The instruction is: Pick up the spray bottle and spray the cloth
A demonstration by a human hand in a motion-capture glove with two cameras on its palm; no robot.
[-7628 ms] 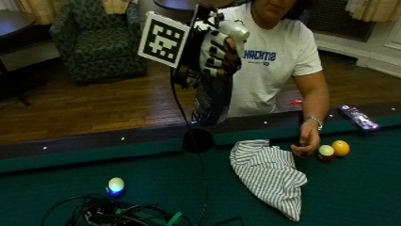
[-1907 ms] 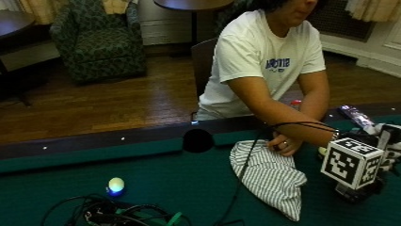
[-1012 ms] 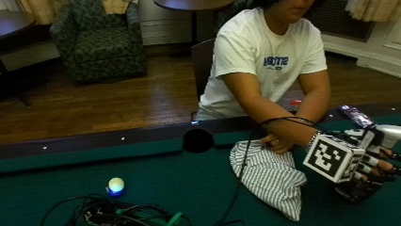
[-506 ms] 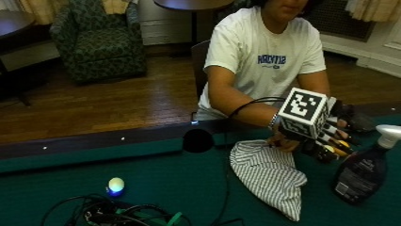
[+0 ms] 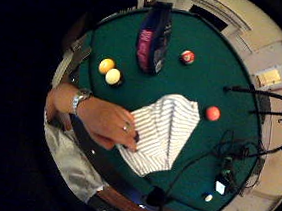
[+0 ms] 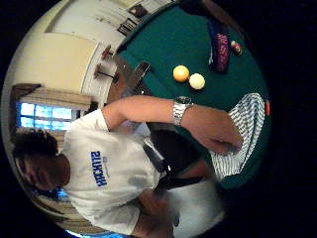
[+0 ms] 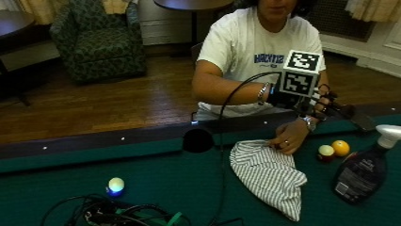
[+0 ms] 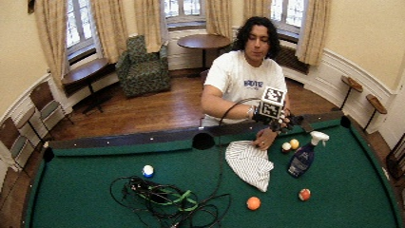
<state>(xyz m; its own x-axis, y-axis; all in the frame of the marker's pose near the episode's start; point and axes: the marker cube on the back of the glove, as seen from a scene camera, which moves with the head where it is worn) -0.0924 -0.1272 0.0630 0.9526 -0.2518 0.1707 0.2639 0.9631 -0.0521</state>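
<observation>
The gloved right hand [image 7: 316,101] is raised above the rail of the pool table [image 7: 56,188], in front of the person's chest, well apart from the spray bottle [image 7: 362,170]; its fingers appear loosely curled and hold nothing.

The spray bottle stands upright on the green felt, untouched, dark-bodied with a white trigger head; it stands near the far-side edge of the striped cloth [image 7: 269,175], with a yellow ball [image 7: 340,148] and a cream ball [image 7: 325,151] between it and the rail.

The striped cloth lies crumpled on the felt close to the rail; the bare left hand [image 7: 289,139] rests on its upper corner, fingertips pressing the fabric; a watch [image 7: 308,122] shows at that wrist.

In the wide outside view, an orange ball [image 8: 254,203] and a red-and-white ball [image 8: 305,194] lie beyond the cloth; a tangle of cables [image 8: 161,199] lies on the felt; a white-and-blue ball [image 8: 147,170] sits beside it.
</observation>
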